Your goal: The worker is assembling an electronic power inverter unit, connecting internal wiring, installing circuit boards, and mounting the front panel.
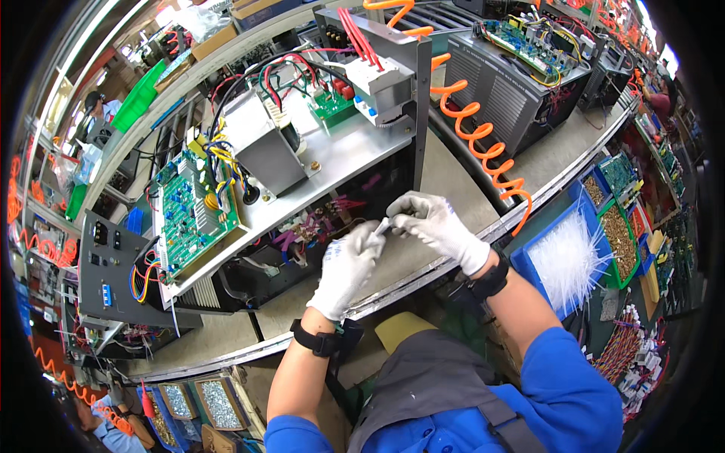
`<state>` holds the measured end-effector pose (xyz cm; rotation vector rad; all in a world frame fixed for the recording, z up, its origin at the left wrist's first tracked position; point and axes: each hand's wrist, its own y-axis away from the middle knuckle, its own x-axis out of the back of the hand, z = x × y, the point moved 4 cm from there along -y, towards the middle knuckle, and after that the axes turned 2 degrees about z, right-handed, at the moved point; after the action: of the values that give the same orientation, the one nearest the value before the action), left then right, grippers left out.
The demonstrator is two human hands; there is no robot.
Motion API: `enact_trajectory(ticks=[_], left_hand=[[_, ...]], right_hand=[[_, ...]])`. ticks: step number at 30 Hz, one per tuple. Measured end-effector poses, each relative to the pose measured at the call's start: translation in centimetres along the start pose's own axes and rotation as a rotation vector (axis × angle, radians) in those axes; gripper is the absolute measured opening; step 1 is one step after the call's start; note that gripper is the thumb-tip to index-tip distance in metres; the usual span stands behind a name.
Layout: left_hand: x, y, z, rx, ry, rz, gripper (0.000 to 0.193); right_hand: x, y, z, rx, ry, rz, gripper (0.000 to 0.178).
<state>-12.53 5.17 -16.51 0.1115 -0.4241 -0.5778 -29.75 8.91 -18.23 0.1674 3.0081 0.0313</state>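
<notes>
White gloves cover both of my hands, which meet in front of the open machine chassis point(355, 155). Between the fingertips is a small white piece point(384, 226), too small to name. My left hand point(349, 264) pinches it from one side, and my right hand point(432, 224) has its fingers closed on the other. Behind them, the chassis holds a green circuit board point(189, 219), a grey metal box point(276, 155) and bundles of coloured wires. Dark openings with purple and pink wires point(302, 234) show low in its side, just beyond my left hand.
An orange coiled air hose point(483, 140) hangs to the right of the chassis. Further right stands another grey machine point(513, 83). White cable ties point(563, 253) fill a blue bin, near a green bin of brass-coloured parts point(619, 249). Trays of small metal parts point(219, 404) sit lower left.
</notes>
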Motion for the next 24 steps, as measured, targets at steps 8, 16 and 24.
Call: enact_trajectory(ticks=[8, 16, 24], left_hand=[[1.1, -4.8, 2.3, -0.33, -0.869, 0.443, 0.023], [1.2, -9.4, 1.2, -0.501, -0.732, 0.151, 0.028], [-0.3, -5.1, 3.1, -0.625, -0.687, 0.302, 0.019]], right_hand=[[0.7, -4.4, 1.7, 0.068, 0.197, 0.258, 0.045], [1.0, -4.9, 2.7, 0.025, 0.104, 0.38, 0.029], [0.0, -2.9, 3.1, 0.344, -0.109, 0.446, 0.008]])
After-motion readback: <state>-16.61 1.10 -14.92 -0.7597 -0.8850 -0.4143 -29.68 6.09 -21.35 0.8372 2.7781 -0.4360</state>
